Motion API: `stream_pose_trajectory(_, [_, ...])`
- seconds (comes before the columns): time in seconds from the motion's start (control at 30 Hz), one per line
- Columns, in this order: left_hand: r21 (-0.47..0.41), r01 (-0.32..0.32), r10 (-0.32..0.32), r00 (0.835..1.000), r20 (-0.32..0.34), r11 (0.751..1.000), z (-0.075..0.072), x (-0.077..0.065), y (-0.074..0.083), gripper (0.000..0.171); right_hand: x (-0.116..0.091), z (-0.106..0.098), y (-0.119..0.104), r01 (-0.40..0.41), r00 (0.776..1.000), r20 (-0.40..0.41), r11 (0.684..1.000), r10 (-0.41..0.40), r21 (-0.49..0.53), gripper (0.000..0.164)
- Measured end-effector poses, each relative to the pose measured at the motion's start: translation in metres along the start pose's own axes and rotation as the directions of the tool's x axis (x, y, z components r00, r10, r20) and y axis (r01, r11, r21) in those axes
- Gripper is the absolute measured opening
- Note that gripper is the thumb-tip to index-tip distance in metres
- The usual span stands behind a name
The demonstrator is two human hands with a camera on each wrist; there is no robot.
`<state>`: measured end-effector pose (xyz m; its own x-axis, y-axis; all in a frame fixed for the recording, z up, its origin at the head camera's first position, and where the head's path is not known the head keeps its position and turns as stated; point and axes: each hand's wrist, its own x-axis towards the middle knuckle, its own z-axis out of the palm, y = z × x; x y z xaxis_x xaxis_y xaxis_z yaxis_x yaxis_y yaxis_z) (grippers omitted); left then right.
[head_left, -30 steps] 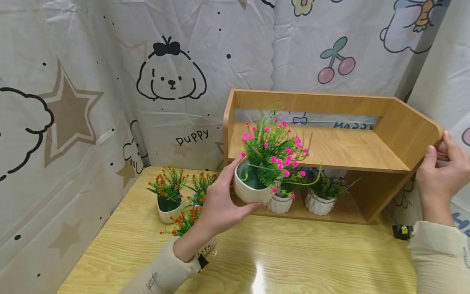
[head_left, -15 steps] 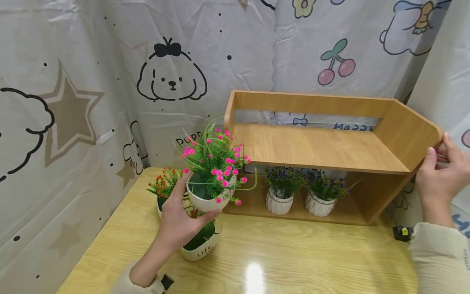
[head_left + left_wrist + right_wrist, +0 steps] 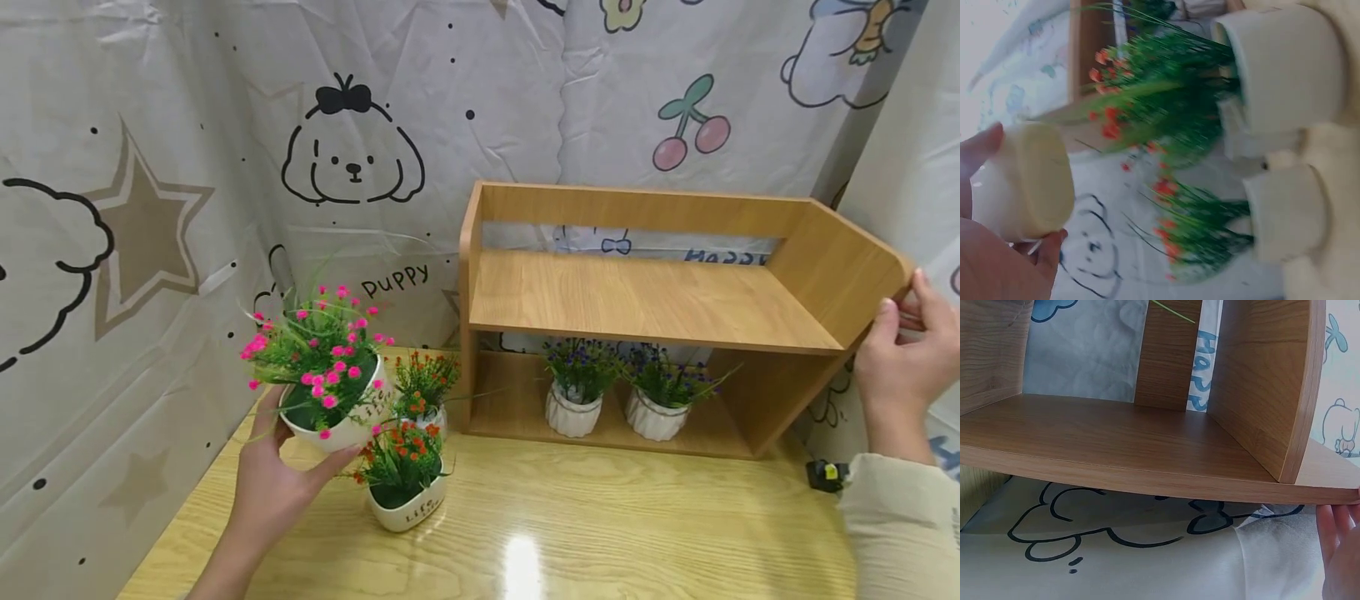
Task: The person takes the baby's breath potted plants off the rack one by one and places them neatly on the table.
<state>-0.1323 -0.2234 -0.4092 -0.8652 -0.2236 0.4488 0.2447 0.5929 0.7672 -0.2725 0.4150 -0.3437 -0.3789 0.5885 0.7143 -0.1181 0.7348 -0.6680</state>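
My left hand [image 3: 273, 487] holds a white potted plant with pink flowers [image 3: 341, 429] above the table's left part, thumb and fingers round the pot. The pot is slightly tilted, and its pale underside shows in the left wrist view. Below and right of it stand an orange-flowered potted plant [image 3: 408, 504] marked "Life" and a smaller orange-flowered plant [image 3: 427, 387] behind. Another orange-flowered pot [image 3: 1291, 212] shows in the left wrist view; the held plant hides it from the head camera. At the far right, my right hand [image 3: 903, 358] grips the side edge of a two-tier wooden shelf [image 3: 652, 333].
Two purple-flowered plants in white ribbed pots [image 3: 573, 410] stand on the shelf's lower tier. The wooden table [image 3: 600, 525] stretches in front of the shelf. A small black object [image 3: 825, 475] lies near the right wrist. Printed cloth [image 3: 480, 100] hangs behind and on both sides.
My left hand has carried the pink-flowered plant leftward and slightly down, from in front of the shelf to above the table's left part. The right hand has stayed on the shelf's edge.
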Motion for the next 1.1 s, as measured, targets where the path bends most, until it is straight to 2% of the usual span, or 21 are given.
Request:
stream_pose_trajectory(0.2, [0.012, 0.068, -0.068, 0.998, -0.012, 0.998, -0.007, -0.014, -0.03, 0.1, 0.0, 0.001, -0.001, 0.009, 0.999, -0.032, 1.0, -0.009, -0.008, 0.038])
stream_pose_trajectory(0.37, [0.013, 0.133, -0.133, 0.991, -0.006, 0.991, -0.01, -0.022, -0.051, 0.102, 0.0, -0.001, -0.002, -0.004, 1.0, -0.024, 1.0, 0.003, -0.011, 0.038])
stream_pose_trajectory(0.5, [0.028, 0.186, -0.187, 0.982, 0.028, 0.982, -0.012, -0.026, -0.066, 0.104, 0.0, -0.001, 0.0, -0.002, 1.0, -0.018, 1.0, 0.002, -0.012, 0.038])
stream_pose_trajectory(0.63, [0.048, 0.242, -0.246, 0.965, 0.092, 0.969, -0.014, -0.029, -0.08, 0.108, 0.002, 0.002, 0.002, 0.012, 1.0, -0.027, 1.0, -0.012, -0.012, 0.037])
stream_pose_trajectory(0.73, [0.062, 0.256, -0.263, 0.953, 0.148, 0.965, -0.016, -0.028, -0.087, 0.112, 0.002, 0.002, 0.004, 0.026, 0.999, -0.038, 1.0, -0.027, -0.013, 0.037])
stream_pose_trajectory(0.9, [0.108, 0.237, -0.257, 0.935, 0.243, 0.966, -0.015, -0.026, -0.098, 0.115, 0.002, 0.001, 0.005, 0.042, 0.998, -0.048, 0.999, -0.043, -0.019, 0.036])
stream_pose_trajectory(1.0, [0.118, 0.225, -0.25, 0.929, 0.273, 0.967, -0.011, -0.027, -0.104, 0.115, 0.001, 0.0, 0.002, 0.041, 0.998, -0.052, 0.999, -0.042, -0.022, 0.036])
stream_pose_trajectory(1.1, [0.123, 0.217, -0.244, 0.927, 0.284, 0.968, -0.008, -0.028, -0.11, 0.116, -0.002, -0.003, -0.01, 0.029, 0.998, -0.054, 0.999, -0.03, -0.022, 0.036])
